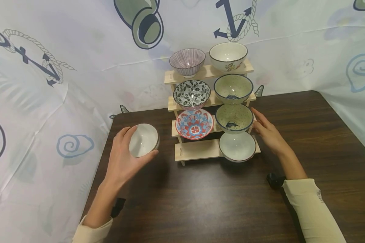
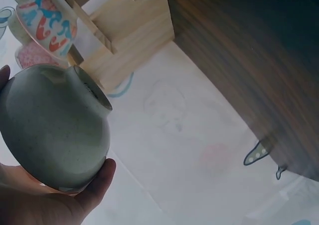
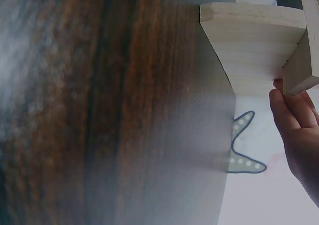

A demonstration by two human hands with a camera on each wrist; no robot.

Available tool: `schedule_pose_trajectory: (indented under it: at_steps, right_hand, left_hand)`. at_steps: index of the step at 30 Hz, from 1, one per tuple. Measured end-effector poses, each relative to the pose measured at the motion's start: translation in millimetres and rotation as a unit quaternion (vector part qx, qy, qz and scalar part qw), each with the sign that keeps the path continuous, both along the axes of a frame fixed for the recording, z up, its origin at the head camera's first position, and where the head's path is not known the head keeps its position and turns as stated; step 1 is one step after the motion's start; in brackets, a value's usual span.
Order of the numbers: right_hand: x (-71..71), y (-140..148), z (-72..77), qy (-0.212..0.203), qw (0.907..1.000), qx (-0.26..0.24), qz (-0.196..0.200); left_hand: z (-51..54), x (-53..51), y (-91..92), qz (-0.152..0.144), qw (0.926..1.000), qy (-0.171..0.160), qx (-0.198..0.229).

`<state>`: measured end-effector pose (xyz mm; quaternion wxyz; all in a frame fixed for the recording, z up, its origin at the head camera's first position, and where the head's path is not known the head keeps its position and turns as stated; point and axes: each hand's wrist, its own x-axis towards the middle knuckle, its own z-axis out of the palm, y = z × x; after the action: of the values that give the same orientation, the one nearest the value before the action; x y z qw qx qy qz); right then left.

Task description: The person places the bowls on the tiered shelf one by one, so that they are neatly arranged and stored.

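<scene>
In the head view my left hand point(image 1: 121, 158) holds a small bowl point(image 1: 144, 140), white inside, left of a wooden tiered rack point(image 1: 197, 151). Its plain, greyish outside and foot ring show in the left wrist view, with thumb and fingers gripping the rim. On the right, my right hand point(image 1: 269, 135) has its fingers fairly straight at the end of a middle shelf, beside a speckled green bowl point(image 1: 234, 116). The right wrist view shows those fingertips touching the wooden shelf end point(image 3: 299, 68). Below that green bowl sits a white, dark-rimmed bowl point(image 1: 237, 146).
Other bowls stand on the rack: a red-and-blue patterned one point(image 1: 194, 125), a black floral one point(image 1: 191, 94), a striped one point(image 1: 187, 62), a second green one point(image 1: 233, 88) and a cream one point(image 1: 228, 55). The dark table point(image 1: 200, 202) meets a printed cloth point(image 1: 79, 67) behind.
</scene>
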<state>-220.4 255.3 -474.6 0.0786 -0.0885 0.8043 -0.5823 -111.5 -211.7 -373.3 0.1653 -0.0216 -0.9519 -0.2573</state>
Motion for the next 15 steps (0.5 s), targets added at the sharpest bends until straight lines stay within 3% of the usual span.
schedule_pose_trajectory:
  at_steps: [15]
  right_hand:
    - [0.7,-1.4,1.0,-0.004,1.0000,-0.004,-0.002]
  left_hand:
    - [-8.9,13.5,16.5,-0.047,0.9989,0.000,0.003]
